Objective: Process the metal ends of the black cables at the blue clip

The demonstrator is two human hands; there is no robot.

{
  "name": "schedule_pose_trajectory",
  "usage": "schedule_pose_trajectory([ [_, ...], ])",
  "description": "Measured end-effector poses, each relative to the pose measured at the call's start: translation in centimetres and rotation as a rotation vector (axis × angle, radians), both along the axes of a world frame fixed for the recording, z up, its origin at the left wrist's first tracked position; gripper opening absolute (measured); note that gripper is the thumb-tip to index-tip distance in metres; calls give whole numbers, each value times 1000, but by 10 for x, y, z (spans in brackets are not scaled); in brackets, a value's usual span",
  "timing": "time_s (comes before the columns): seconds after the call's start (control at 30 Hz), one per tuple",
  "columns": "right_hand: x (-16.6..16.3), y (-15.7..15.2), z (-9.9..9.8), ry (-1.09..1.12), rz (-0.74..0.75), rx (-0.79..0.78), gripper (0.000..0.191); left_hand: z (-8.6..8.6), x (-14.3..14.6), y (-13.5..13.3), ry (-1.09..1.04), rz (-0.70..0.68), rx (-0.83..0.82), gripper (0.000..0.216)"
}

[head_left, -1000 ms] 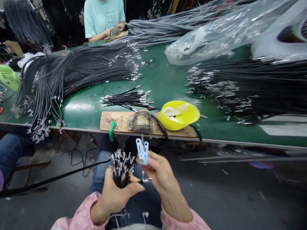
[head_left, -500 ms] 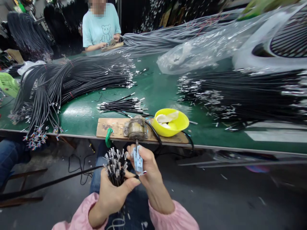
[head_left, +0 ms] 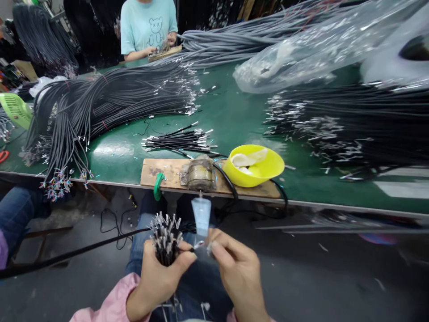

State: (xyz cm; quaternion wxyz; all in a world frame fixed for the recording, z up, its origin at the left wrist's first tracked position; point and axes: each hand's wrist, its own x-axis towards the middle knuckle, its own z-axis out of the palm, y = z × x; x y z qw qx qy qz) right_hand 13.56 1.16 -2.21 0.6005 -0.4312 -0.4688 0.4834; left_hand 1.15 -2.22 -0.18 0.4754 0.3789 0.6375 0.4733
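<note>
Gripping a bundle of blk cables (head_left: 165, 250), L hand (head_left: 160, 275) is clamped round it, tips up, above the lap, w/ one cable's silvery end (head_left: 199, 245) poking out by the thumb. R hand (head_left: 236, 264) just beside that end, thumb & fingers close tog.; can't tell if anything's btwn. Blue clip (head_left: 201, 217), blurry, at the motor (head_left: 200, 174) shaft, nr edge of green table (head_left: 231, 107); yellow bowl (head_left: 239, 176) right of motor.
</note>
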Motion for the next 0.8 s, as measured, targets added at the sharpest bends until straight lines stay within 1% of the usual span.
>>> schedule_pose_trajectory([
  [0.07, -2, -7, 4, -159, -138, 134, 34, -3, -1, -1, 78, 6, -5, 14],
  [0.13, -5, -10, 9, -279, -211, 248, 26, -3, -3, -1, 124, -30, 10, 17],
  [0.2, -8, -10, 13, -393, -190, 311, 15, 0, -4, 0, 156, -103, 34, 19],
  [0.27, -10, -7, 15, -478, -119, 326, 7, 5, -5, 2, 181, -190, 53, 26],
  [0.33, -11, -4, 16, -497, -43, 309, 11, 10, -4, 3, 187, -229, 59, 29],
  [0.4, -12, -4, 15, -466, -10, 284, 18, 11, -3, 3, 186, -216, 65, 22],
  [0.5, -13, -7, 12, -473, -62, 316, 19, 5, -1, 3, 176, -173, 75, 12],
  [0.57, -15, -10, 9, -542, -133, 387, 21, -1, 0, 2, 166, -138, 62, 11],
  [0.63, -18, -12, 4, -629, -226, 464, 22, -3, 2, 3, 143, -109, 10, 8],
  [0.7, -22, -13, -1, -692, -338, 527, 22, -2, 2, 5, 107, -80, -50, 6],
  [0.73, -23, -14, -3, -706, -388, 546, 22, 0, 2, 6, 86, -62, -70, 8],
  [0.8, -25, -15, -6, -683, -444, 549, 22, 3, 0, 9, 42, -40, -83, 9],
])
